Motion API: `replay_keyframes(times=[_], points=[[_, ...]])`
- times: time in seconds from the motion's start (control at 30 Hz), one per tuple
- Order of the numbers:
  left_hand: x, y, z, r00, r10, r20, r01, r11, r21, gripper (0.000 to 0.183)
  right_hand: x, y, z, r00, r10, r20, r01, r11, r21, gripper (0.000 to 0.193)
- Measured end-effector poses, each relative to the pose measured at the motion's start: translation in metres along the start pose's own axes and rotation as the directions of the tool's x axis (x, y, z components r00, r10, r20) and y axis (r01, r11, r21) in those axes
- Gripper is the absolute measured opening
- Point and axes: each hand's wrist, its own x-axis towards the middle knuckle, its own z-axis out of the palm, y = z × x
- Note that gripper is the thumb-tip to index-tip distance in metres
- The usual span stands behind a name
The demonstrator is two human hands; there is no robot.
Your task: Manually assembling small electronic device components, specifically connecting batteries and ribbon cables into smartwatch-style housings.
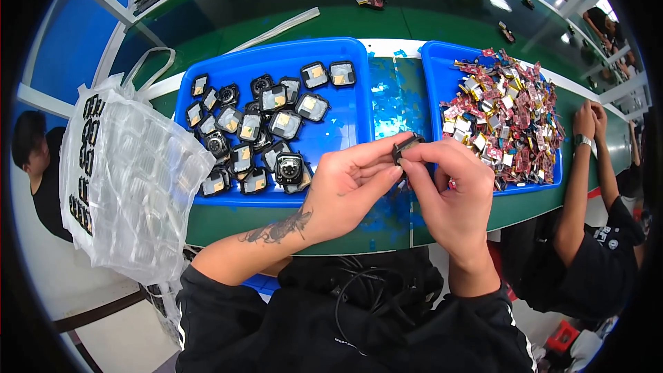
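Observation:
Between my two hands is a small black watch case (pixel 407 145), held up over the gap between two blue trays. My left hand (pixel 352 183) grips its left side with fingers and thumb. The fingers of my right hand (pixel 452 186) pinch its right side and lower edge. What lies inside the case is hidden from this angle. To the left, the blue tray (pixel 345 121) holds many similar black watch cases (pixel 284 124), some showing a pale inner face, others a round sensor back (pixel 289 167). The right-hand blue tray (pixel 434 90) is heaped with small red circuit boards with silvery battery cells (pixel 501 121).
A clear plastic blister tray in a bag (pixel 141 173) hangs at the left. Blue film scraps (pixel 394 100) litter the green bench between the trays. Beyond runs a dark green conveyor (pixel 442 7) carrying scattered parts (pixel 371 1). A co-worker's arms (pixel 583 173) rest at the right.

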Motion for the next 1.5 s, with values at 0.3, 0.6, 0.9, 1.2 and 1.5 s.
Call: replay_keyframes(times=[0.3,0.6,0.9,1.2,1.5], points=[[-0.003,0.002,0.003,1.0,-0.004,0.0,0.004,1.0,0.007,0.042,-0.002,0.002,-0.003,0.99,-0.112,-0.086,0.1,0.986,-0.131,0.022],[0.003,0.007,0.007,0.981,0.085,-0.173,-0.098,0.993,-0.067,0.04,-0.021,0.014,-0.012,0.943,0.3,0.145,-0.33,0.788,0.52,0.029],[0.004,0.016,-0.002,0.872,0.441,0.211,-0.439,0.516,0.736,0.027,-0.024,0.013,-0.017,0.942,0.296,0.158,-0.325,0.682,0.656,0.016],[0.002,0.019,-0.005,0.927,0.344,0.15,-0.339,0.6,0.724,0.018,-0.018,0.019,-0.021,0.929,0.226,0.293,-0.365,0.689,0.626,0.007],[0.001,0.02,0.0,0.998,0.062,0.003,-0.053,0.834,0.549,0.014,-0.024,0.013,-0.011,0.906,0.346,0.245,-0.408,0.552,0.728,0.015]])
